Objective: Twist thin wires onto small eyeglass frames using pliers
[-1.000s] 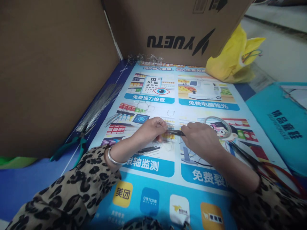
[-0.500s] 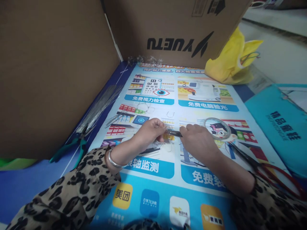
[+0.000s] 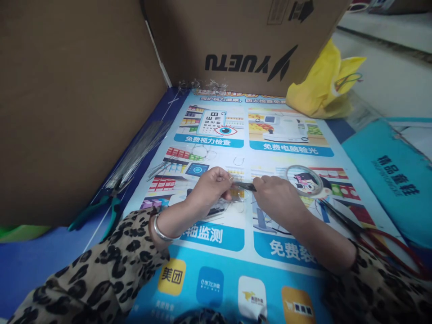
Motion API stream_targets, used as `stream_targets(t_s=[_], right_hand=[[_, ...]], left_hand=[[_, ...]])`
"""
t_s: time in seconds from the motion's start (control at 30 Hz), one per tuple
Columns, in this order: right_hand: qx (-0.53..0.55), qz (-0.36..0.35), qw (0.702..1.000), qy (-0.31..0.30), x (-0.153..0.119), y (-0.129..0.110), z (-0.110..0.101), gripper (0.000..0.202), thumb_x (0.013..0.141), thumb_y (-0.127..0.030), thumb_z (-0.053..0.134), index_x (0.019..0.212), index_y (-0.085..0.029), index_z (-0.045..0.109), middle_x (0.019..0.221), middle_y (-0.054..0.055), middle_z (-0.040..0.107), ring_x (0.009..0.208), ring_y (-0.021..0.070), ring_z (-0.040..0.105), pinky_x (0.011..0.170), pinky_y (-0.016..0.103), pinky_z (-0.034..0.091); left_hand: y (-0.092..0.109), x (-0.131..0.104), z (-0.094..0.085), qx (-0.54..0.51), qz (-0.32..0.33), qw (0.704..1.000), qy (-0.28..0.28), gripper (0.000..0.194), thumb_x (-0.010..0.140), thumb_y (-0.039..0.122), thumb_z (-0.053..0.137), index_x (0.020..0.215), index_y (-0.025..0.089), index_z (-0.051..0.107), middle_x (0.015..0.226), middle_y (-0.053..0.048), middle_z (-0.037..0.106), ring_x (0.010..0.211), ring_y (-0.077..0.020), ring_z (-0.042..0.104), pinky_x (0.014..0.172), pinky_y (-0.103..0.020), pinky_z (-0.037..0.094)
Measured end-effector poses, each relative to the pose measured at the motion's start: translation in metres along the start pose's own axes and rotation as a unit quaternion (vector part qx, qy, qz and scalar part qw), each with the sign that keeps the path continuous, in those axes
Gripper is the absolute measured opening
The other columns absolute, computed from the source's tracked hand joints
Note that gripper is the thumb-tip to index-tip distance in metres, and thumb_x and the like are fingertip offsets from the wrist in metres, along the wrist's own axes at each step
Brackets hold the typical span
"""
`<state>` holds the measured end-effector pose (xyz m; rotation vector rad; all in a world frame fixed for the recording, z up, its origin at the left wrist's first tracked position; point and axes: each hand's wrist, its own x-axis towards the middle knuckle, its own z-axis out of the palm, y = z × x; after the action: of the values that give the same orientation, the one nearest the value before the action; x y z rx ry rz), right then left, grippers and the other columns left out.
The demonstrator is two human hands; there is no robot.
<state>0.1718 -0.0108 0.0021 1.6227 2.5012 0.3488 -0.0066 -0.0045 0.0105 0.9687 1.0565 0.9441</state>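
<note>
My left hand (image 3: 212, 186) is closed in a pinch on a thin bent wire (image 3: 239, 203), whose loops hang beside the fingertips. My right hand (image 3: 278, 198) wraps round a pair of dark pliers (image 3: 248, 185), their narrow jaws pointing left to the wire at my left fingertips. The handles are hidden in my right fist. Whether the jaws grip the wire cannot be made out. Below both hands lies a printed poster (image 3: 209, 249), with a loose U-shaped wire (image 3: 239, 160) just beyond them.
Green-handled pliers (image 3: 114, 202) and a bundle of straight wires (image 3: 141, 148) lie left. Right are a tape roll (image 3: 288, 173), red-handled scissors (image 3: 367, 236), a teal bag (image 3: 381, 166) and a yellow bag (image 3: 313, 94). Cardboard (image 3: 249, 27) stands behind, with wire pieces (image 3: 216, 85) at its foot.
The plier jaws have tilted slightly at my left fingertips. Both hands keep nearly the same place, and the whole view has shifted a little.
</note>
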Motion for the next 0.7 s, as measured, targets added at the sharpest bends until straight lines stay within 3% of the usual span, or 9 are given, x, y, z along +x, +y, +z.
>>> stream_targets(t_s=[0.23, 0.4, 0.7], right_hand=[[0.056, 0.035, 0.998, 0.004, 0.0007, 0.0023, 0.0004, 0.015, 0.085, -0.028, 0.044, 0.085, -0.018, 0.056, 0.078, 0.005, 0.063, 0.071, 0.0203, 0.059, 0.054, 0.029, 0.025], [0.062, 0.032, 0.997, 0.01, 0.0005, 0.0038, -0.0001, 0.015, 0.085, -0.03, 0.045, 0.084, -0.019, 0.056, 0.078, 0.004, 0.063, 0.073, 0.0205, 0.059, 0.055, 0.029, 0.026], [0.007, 0.02, 0.999, 0.029, -0.0014, -0.0015, -0.0029, 0.015, 0.085, -0.026, 0.044, 0.083, -0.017, 0.056, 0.076, 0.007, 0.061, 0.072, 0.0229, 0.058, 0.057, 0.03, 0.025]], left_hand=[[0.0015, 0.0022, -0.0039, 0.019, -0.004, 1.0, -0.017, 0.01, 0.072, 0.014, 0.055, 0.072, 0.017, 0.046, 0.066, 0.002, 0.062, 0.04, -0.0035, 0.048, 0.045, -0.019, 0.037], [-0.0002, 0.0032, -0.0052, 0.007, -0.001, 1.0, -0.022, 0.01, 0.071, 0.013, 0.055, 0.073, 0.017, 0.046, 0.073, 0.001, 0.064, 0.04, -0.0033, 0.049, 0.046, -0.019, 0.04], [-0.005, 0.0017, 0.0013, 0.011, 0.01, 1.0, 0.023, 0.012, 0.069, 0.013, 0.056, 0.072, 0.019, 0.046, 0.055, 0.006, 0.055, 0.041, -0.008, 0.052, 0.046, -0.02, 0.041]])
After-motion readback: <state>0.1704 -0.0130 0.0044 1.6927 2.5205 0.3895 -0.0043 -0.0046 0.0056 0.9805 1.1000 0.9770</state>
